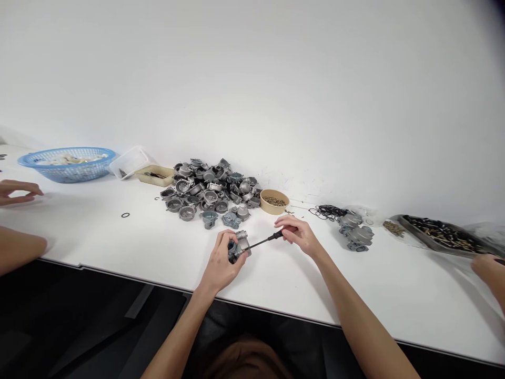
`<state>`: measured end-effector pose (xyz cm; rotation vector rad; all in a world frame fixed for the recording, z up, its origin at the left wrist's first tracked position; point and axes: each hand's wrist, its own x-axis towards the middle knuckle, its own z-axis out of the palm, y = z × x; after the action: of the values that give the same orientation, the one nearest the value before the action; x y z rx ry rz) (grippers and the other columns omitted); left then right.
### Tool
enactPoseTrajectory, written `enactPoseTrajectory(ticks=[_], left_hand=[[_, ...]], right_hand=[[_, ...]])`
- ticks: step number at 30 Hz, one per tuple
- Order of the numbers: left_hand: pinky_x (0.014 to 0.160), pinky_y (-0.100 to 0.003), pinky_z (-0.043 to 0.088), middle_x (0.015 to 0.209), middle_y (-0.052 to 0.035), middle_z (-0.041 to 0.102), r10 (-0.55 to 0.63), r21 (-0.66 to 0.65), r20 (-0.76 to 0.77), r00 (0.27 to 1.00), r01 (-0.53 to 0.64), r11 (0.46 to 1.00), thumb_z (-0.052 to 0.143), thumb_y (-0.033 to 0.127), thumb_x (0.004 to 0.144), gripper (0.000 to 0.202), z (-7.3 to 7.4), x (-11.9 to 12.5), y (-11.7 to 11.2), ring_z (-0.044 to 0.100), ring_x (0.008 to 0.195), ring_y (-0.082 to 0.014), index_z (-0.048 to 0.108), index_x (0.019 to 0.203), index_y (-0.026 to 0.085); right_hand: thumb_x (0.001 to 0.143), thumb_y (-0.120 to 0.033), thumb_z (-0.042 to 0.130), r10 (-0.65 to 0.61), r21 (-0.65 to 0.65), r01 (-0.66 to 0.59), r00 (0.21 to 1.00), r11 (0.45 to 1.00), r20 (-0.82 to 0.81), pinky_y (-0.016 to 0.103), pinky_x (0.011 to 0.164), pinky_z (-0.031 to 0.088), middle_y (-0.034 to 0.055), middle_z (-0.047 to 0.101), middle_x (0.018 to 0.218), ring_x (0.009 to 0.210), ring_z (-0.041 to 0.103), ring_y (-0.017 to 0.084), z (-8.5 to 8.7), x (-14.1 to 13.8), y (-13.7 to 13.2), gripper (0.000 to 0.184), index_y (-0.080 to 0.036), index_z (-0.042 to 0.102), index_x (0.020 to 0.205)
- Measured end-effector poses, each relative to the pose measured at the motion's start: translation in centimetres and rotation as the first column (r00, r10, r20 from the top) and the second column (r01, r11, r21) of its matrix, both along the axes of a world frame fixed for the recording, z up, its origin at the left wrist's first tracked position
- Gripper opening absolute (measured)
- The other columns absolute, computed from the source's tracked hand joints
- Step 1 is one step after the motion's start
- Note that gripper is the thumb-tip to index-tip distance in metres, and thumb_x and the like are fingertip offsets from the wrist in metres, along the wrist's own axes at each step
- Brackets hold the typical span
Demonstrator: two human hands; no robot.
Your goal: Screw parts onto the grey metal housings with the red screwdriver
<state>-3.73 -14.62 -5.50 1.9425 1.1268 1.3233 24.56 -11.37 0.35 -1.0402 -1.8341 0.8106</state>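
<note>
My left hand [223,266] is closed around a grey metal carburetor-like casting [242,243] just above the white table near its front edge. In my right hand [300,234] is a screwdriver [276,235] with a dark handle, its shaft pointing left. The screwdriver's tip meets the side of the casting, by my left fingertips; the screw or hole there is too small to make out. Behind my hands lies a heap of grey metal castings [211,196]. Beside that heap stands a tan bowl [275,211] of small brass-coloured screws.
A blue basket [74,173], a clear box [128,160] and a yellowish tray [153,181] stand at the left. Assembled castings [357,234], black rings [328,212] and a metal tray [418,242] of parts lie right. Other people's hands [18,192] show at both sides.
</note>
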Motion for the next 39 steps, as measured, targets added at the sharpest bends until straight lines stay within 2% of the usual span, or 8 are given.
enactPoseTrajectory(ticks=[3, 8, 14, 19, 25, 29, 35, 39], left_hand=[[0.1, -0.038, 0.041, 0.12, -0.0066, 0.051, 0.015, -0.01, 0.015, 1.0, -0.015, 1.0, 0.063, 0.018, 0.088, 0.023, -0.1, 0.0, 0.1, 0.053, 0.117, -0.0239, 0.045, 0.101, 0.025], [0.099, -0.037, 0.042, 0.121, -0.0068, 0.05, 0.005, -0.002, 0.013, 1.0, -0.005, 1.0, 0.068, 0.02, 0.085, 0.028, -0.2, 0.1, 0.2, 0.053, 0.118, -0.0244, 0.045, 0.101, 0.025], [0.096, -0.036, 0.043, 0.12, -0.0061, 0.051, 0.021, -0.013, 0.029, 0.999, -0.02, 1.0, 0.073, 0.02, 0.082, 0.033, -0.5, 0.1, 0.3, 0.054, 0.116, -0.0249, 0.045, 0.099, 0.025], [0.098, -0.036, 0.041, 0.119, -0.0056, 0.051, 0.025, -0.016, 0.034, 0.999, -0.025, 1.0, 0.073, 0.02, 0.082, 0.033, -0.6, 0.2, 0.4, 0.054, 0.116, -0.0241, 0.045, 0.099, 0.025], [0.1, -0.036, 0.04, 0.121, -0.0057, 0.05, 0.019, -0.018, 0.039, 0.999, -0.018, 1.0, 0.073, 0.018, 0.082, 0.035, -0.5, 0.2, 0.4, 0.052, 0.117, -0.0237, 0.044, 0.1, 0.025], [0.099, -0.037, 0.039, 0.119, -0.0055, 0.05, 0.016, -0.027, 0.038, 0.999, -0.015, 1.0, 0.072, 0.019, 0.083, 0.034, -0.5, 0.2, 0.4, 0.053, 0.116, -0.0237, 0.044, 0.1, 0.025], [0.1, -0.037, 0.039, 0.12, -0.006, 0.05, 0.012, -0.002, 0.042, 0.999, -0.012, 1.0, 0.073, 0.018, 0.082, 0.035, -0.7, 0.1, 0.5, 0.052, 0.116, -0.0243, 0.044, 0.1, 0.025], [0.1, -0.038, 0.039, 0.119, -0.0066, 0.05, 0.005, 0.009, 0.036, 0.999, -0.006, 1.0, 0.072, 0.019, 0.083, 0.033, -0.7, 0.0, 0.5, 0.052, 0.117, -0.0249, 0.045, 0.1, 0.025]], right_hand=[[0.082, -0.046, 0.075, 0.024, -0.027, -0.026, 0.995, 0.999, -0.097, 0.027, 0.049, 0.039, 0.007, 0.064, 0.091, 0.058, 0.05, 0.013, -0.2, -0.1, 0.1, 0.033, -0.023, 0.071, 0.105], [0.093, -0.049, 0.061, -0.164, -0.032, 0.163, 0.985, 0.986, -0.052, 0.025, 0.044, 0.03, 0.0002, 0.053, 0.062, 0.046, 0.037, 0.009, -0.8, -0.5, 0.4, 0.033, -0.018, 0.069, 0.084], [0.085, -0.044, 0.072, 0.041, 0.026, -0.039, 0.996, 0.999, -0.079, 0.026, 0.052, 0.044, 0.0075, 0.062, 0.095, 0.058, 0.051, 0.01, -0.3, 0.0, 0.0, 0.034, -0.02, 0.071, 0.108], [0.092, -0.047, 0.063, -0.115, -0.012, 0.114, 0.992, 0.993, -0.058, 0.024, 0.046, 0.036, 0.0015, 0.054, 0.067, 0.051, 0.042, 0.009, -0.6, -0.3, 0.2, 0.034, -0.016, 0.074, 0.103], [0.085, -0.045, 0.072, 0.0, 0.022, 0.003, 0.993, 1.0, -0.121, 0.026, 0.05, 0.044, 0.0051, 0.061, 0.088, 0.054, 0.048, 0.009, -0.9, -0.5, 0.4, 0.04, -0.02, 0.07, 0.117], [0.094, -0.048, 0.06, -0.152, -0.014, 0.152, 0.981, 0.988, -0.121, 0.023, 0.044, 0.034, -0.0003, 0.051, 0.063, 0.047, 0.041, 0.009, -1.2, -0.6, 0.5, 0.034, -0.016, 0.072, 0.094], [0.086, -0.046, 0.072, 0.008, 0.002, -0.007, 0.986, 1.0, -0.167, 0.028, 0.052, 0.046, 0.0057, 0.062, 0.092, 0.055, 0.053, 0.01, -0.8, -0.6, 0.5, 0.039, -0.02, 0.069, 0.114], [0.09, -0.055, 0.062, -0.217, -0.103, 0.206, 0.971, 0.973, -0.104, 0.024, 0.041, 0.035, 0.0006, 0.053, 0.062, 0.043, 0.043, 0.009, -1.0, -1.2, 0.4, 0.042, -0.014, 0.072, 0.087]])
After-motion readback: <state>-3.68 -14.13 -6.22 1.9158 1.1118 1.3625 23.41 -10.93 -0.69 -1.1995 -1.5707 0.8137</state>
